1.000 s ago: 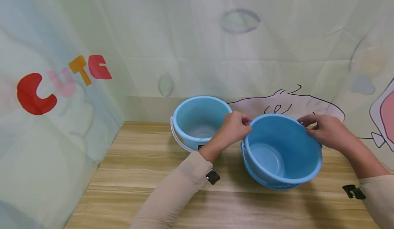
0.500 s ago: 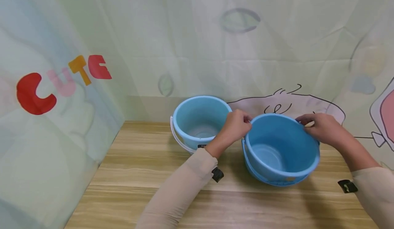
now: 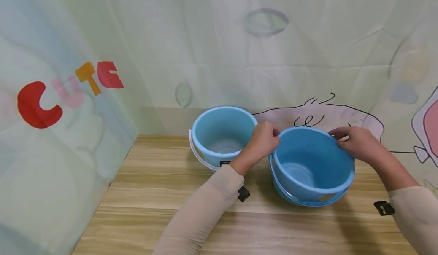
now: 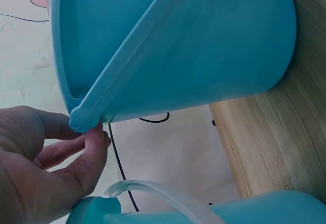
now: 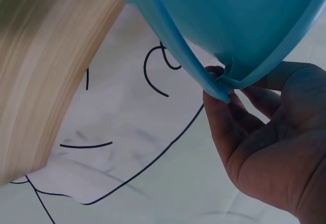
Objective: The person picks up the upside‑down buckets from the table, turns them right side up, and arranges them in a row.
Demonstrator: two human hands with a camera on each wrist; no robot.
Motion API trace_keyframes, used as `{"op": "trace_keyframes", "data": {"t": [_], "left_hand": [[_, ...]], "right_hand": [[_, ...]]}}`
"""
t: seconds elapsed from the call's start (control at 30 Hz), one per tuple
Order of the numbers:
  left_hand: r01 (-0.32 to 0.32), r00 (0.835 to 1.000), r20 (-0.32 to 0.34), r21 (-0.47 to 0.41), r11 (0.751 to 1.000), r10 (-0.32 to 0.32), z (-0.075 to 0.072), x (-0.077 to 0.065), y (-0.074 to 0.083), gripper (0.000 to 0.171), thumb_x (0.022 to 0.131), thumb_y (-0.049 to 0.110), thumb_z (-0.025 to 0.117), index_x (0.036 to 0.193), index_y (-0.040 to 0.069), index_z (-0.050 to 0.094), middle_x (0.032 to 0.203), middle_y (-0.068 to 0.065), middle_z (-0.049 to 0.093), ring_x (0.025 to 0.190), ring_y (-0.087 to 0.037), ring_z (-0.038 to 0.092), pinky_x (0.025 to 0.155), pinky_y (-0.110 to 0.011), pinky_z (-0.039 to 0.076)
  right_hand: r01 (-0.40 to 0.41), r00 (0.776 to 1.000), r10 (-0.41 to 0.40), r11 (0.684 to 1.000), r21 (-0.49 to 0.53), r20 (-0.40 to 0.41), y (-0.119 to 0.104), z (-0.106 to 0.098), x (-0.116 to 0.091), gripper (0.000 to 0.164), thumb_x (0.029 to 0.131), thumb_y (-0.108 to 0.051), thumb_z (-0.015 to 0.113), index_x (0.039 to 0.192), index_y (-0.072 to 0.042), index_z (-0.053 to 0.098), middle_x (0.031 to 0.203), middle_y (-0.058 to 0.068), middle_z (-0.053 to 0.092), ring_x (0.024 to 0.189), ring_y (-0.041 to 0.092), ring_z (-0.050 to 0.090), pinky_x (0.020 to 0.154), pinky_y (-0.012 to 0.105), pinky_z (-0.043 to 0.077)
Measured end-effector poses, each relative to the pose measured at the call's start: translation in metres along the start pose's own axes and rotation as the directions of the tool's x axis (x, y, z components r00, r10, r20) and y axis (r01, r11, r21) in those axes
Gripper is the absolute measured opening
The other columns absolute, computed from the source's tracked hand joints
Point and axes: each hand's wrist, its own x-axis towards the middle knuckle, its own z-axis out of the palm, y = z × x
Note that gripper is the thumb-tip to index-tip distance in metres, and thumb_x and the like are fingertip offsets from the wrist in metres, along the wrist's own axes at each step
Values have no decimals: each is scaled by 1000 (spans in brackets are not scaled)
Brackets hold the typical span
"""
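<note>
A blue bucket [image 3: 325, 158] with a matching blue handle [image 3: 309, 203] is at the right of the table, its opening tipped toward me. My left hand [image 3: 262, 141] pinches its rim at the left; in the left wrist view, the fingertips [image 4: 96, 137] are at the handle's pivot. On the far right side, my right hand [image 3: 362, 144] pinches the rim, with the thumb by the other pivot in the right wrist view. The handle hangs down in front. Whether the base touches the table cannot be told. A lighter blue bucket [image 3: 222, 123] stands upright beside my left hand, partly hidden by it.
The lighter bucket's white handle [image 3: 202, 159] hangs at its front left. Both stand on a wood-grain table [image 3: 154, 190] against a printed curtain [image 3: 205, 49] at the back and left. Dark straps with small devices sit on both sleeves.
The held bucket has shifted slightly left, with both hands staying at its rim. Its handle has come away from the front rim, leaving a gap. The lighter bucket has not moved.
</note>
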Motion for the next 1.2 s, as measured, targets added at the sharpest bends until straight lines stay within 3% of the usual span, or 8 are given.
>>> {"op": "trace_keyframes", "data": {"t": [0.17, 0.27, 0.43, 0.53, 0.77, 0.97, 1.2], "left_hand": [[-18, 1000, 6, -25, 1000, 18, -2, -5, 0, 13, 98, 11, 66, 104, 5, 77, 96, -6, 75, 77, -13, 65, 65, -22, 55], [-60, 998, -4, -34, 998, 60, -3, -12, -3, 16, 98, 11, 65, 109, 6, 76, 106, -7, 77, 90, -17, 71, 74, -26, 59], [-100, 995, -15, -33, 994, 100, -7, -20, -4, 37, 97, 14, 66, 133, 5, 68, 132, -10, 70, 120, -25, 69, 95, -34, 59], [-120, 993, -18, -38, 992, 119, -9, -27, -2, 42, 97, 16, 69, 137, 4, 65, 134, -12, 68, 123, -26, 66, 98, -35, 57], [-239, 970, -24, 20, 971, 240, -10, -49, -3, 58, 95, 28, 75, 146, 7, 57, 141, -8, 64, 131, -22, 61, 111, -37, 49], [-272, 962, -10, -12, 962, 272, -8, -65, -9, 75, 91, 38, 79, 154, 14, 46, 151, -5, 55, 137, -20, 55, 109, -38, 51], [-243, 970, -8, -100, 965, 243, -2, -76, -16, 74, 90, 35, 82, 152, 12, 49, 148, -4, 59, 134, -19, 58, 106, -36, 53]], "right_hand": [[-13, 1000, 14, 1000, 26, -22, 4, 3, -7, 44, 104, -18, 56, 141, 7, 53, 131, 39, 59, 114, 62, 60, 76, 57, 62], [-18, 999, 22, 995, 96, -38, 7, 8, -14, 51, 107, -25, 53, 146, 7, 47, 140, 39, 53, 120, 63, 56, 81, 61, 60], [-3, 995, 22, 981, 194, -96, 9, 16, -29, 59, 110, -33, 48, 153, 5, 38, 147, 40, 45, 126, 65, 50, 88, 68, 53], [16, 991, 16, 973, 231, -136, 9, 20, -38, 63, 110, -34, 47, 158, 3, 31, 150, 42, 41, 128, 68, 44, 90, 72, 47], [83, 975, -7, 937, 339, -221, 6, 36, -60, 72, 109, -26, 52, 167, -11, 12, 165, 34, 20, 141, 67, 27, 98, 79, 32], [77, 972, 8, 934, 350, -236, 6, 49, -75, 81, 107, -24, 57, 167, -13, 4, 167, 34, 12, 144, 68, 20, 94, 80, 32], [68, 977, 19, 914, 399, -210, 6, 55, -85, 83, 106, -20, 58, 166, -5, 2, 162, 42, 12, 134, 76, 24, 90, 71, 35]]}}
